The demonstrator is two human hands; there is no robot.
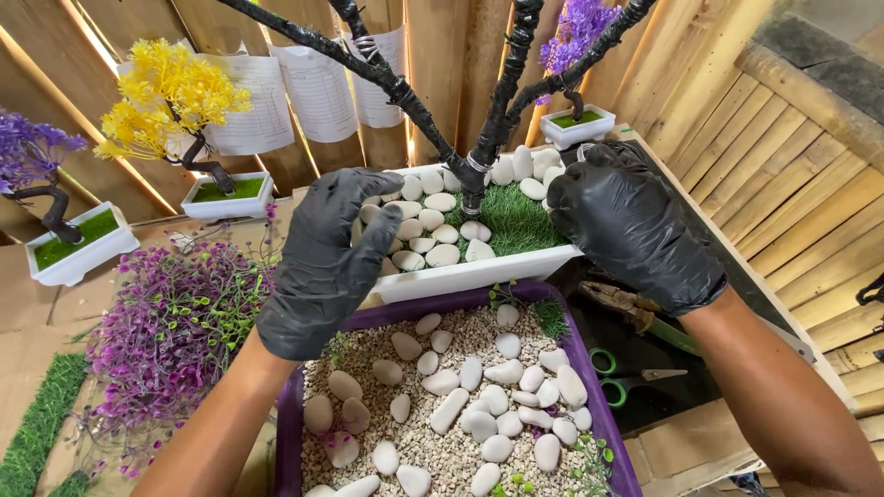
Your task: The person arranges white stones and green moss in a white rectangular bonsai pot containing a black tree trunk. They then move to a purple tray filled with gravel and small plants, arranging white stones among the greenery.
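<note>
Both my hands wear black gloves. My left hand curls around the left end of a white rectangular planter, thumb on the pebbles inside. My right hand grips the planter's right end. The planter holds white pebbles, a patch of fake grass and a bare tree trunk wrapped in black tape, with branches spreading upward. It hovers over a purple tub filled with small gravel and larger white stones.
Left of the tub lie purple fake flower sprigs. Finished small trees stand behind: yellow, purple at far left, purple at the back. Green-handled scissors lie on the right. Wooden slat walls surround the bench.
</note>
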